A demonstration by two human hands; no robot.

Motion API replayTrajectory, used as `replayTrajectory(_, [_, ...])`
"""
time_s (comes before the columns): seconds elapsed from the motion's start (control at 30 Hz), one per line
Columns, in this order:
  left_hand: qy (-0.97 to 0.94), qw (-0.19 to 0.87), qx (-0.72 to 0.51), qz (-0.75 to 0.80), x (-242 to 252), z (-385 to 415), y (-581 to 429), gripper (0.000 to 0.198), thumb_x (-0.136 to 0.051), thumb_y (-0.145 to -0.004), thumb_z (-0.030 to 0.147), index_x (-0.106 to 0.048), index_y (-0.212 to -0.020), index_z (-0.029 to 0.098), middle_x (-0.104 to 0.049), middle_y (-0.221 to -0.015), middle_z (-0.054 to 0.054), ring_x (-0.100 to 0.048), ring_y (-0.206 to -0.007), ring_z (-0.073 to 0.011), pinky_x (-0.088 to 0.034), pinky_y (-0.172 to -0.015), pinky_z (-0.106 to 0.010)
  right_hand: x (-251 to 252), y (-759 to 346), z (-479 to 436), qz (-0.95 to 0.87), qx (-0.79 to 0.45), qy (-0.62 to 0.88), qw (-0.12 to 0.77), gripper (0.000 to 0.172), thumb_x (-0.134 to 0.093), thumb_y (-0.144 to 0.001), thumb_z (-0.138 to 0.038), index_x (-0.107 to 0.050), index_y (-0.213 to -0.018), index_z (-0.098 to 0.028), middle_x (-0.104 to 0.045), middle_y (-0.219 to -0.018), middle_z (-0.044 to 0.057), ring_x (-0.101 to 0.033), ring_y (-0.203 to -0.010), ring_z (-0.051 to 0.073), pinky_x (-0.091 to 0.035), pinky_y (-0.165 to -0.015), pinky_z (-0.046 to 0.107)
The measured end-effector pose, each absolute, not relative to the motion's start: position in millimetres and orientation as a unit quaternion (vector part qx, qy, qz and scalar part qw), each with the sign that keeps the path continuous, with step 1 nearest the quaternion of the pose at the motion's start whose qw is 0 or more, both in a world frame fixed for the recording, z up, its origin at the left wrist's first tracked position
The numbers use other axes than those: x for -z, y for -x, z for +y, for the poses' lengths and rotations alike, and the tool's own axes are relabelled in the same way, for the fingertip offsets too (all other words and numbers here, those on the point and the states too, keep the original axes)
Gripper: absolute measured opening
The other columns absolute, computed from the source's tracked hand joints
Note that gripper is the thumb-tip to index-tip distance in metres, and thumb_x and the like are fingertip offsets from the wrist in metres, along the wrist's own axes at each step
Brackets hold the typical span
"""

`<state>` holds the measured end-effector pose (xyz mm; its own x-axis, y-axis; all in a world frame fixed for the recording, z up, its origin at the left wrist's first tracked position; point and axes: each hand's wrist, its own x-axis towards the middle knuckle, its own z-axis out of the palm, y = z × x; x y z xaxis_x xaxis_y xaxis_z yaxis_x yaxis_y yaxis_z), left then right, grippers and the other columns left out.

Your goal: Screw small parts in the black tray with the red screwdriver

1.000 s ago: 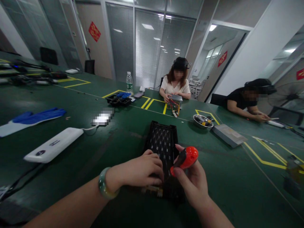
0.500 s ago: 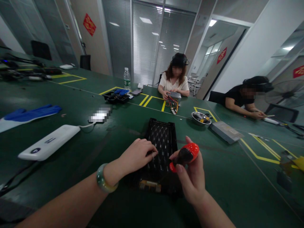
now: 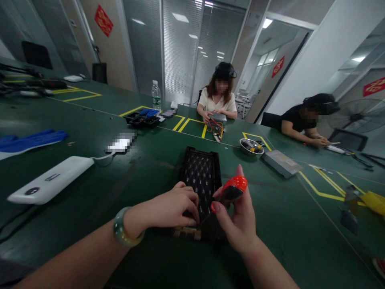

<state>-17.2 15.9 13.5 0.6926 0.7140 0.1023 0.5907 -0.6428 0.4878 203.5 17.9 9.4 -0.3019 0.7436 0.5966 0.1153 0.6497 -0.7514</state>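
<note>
A black rectangular casing (image 3: 201,172) with a patterned inner face lies on the green table in front of me. My right hand (image 3: 240,212) holds a red and black screwdriver (image 3: 234,188) by its handle, over the casing's right side. The thin shaft slants down and left toward the near end. There, a brownish part (image 3: 188,233) shows at the casing's edge. My left hand (image 3: 177,204) rests over the casing's left side, fingers curled with the tips near the shaft's end. Whatever those fingertips may pinch is too small to make out.
A white power bank (image 3: 52,180) and blue glove (image 3: 33,140) lie left. Farther off are a black tray (image 3: 142,120), a bottle (image 3: 156,96), a metal bowl (image 3: 252,147) and a grey box (image 3: 282,163). Two people sit across the table.
My left hand has moved nearer along the casing, toward its near end. The screwdriver in my right hand has tilted, and its shaft now shows. The whole view has shifted slightly.
</note>
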Motion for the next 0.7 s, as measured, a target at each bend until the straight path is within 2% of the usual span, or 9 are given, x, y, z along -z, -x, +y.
replayTrajectory(0.13, [-0.897,0.211,-0.144,0.361,-10.9,17.0,17.8,0.008,-0.08,-0.085,0.029,-0.08,-0.092,0.033,-0.068,-0.096,0.004,-0.057,-0.098,-0.0182,-0.024,-0.095,-0.035,-11.1,-203.3,15.9,-0.726,-0.343,0.273,0.529,0.07,-0.067,-0.091,-0.019,-0.034,-0.152,-0.033,-0.066,-0.105,0.005,-0.066,-0.089,0.02,-0.059,-0.084,0.039])
replayTrajectory(0.2, [-0.899,0.207,-0.144,0.357,-9.5,17.0,18.2,0.006,-0.079,-0.085,0.03,-0.079,-0.091,0.032,-0.069,-0.096,0.004,-0.058,-0.098,-0.0182,-0.024,-0.095,-0.035,-11.4,-205.3,17.0,-0.733,-0.348,0.275,0.516,0.065,-0.064,-0.092,-0.019,-0.037,-0.15,-0.032,-0.067,-0.106,0.005,-0.065,-0.091,0.02,-0.057,-0.084,0.038])
replayTrajectory(0.5, [-0.913,0.179,-0.164,0.327,-10.2,17.0,18.2,0.005,-0.077,-0.088,0.026,-0.078,-0.09,0.031,-0.069,-0.092,0.005,-0.058,-0.093,-0.0168,-0.025,-0.091,-0.034,-11.0,-207.7,20.6,-0.743,-0.346,0.288,0.495,0.067,-0.06,-0.097,-0.023,-0.03,-0.157,-0.031,-0.068,-0.107,0.005,-0.065,-0.095,0.021,-0.055,-0.089,0.04])
replayTrajectory(0.6, [-0.916,0.175,-0.165,0.321,-10.0,16.8,18.7,0.005,-0.076,-0.088,0.026,-0.078,-0.09,0.031,-0.07,-0.091,0.004,-0.058,-0.093,-0.0169,-0.026,-0.09,-0.034,-10.2,-208.1,19.2,-0.736,-0.346,0.279,0.51,0.067,-0.059,-0.097,-0.023,-0.03,-0.157,-0.032,-0.068,-0.105,0.005,-0.065,-0.094,0.022,-0.058,-0.082,0.039])
replayTrajectory(0.7, [-0.919,0.168,-0.162,0.318,-8.8,16.5,19.2,0.005,-0.074,-0.09,0.027,-0.077,-0.089,0.031,-0.07,-0.09,0.004,-0.058,-0.093,-0.0177,-0.026,-0.09,-0.034,-9.9,-209.7,19.5,-0.707,-0.333,0.26,0.568,0.063,-0.057,-0.097,-0.024,-0.034,-0.155,-0.031,-0.067,-0.099,0.005,-0.065,-0.087,0.022,-0.059,-0.073,0.038])
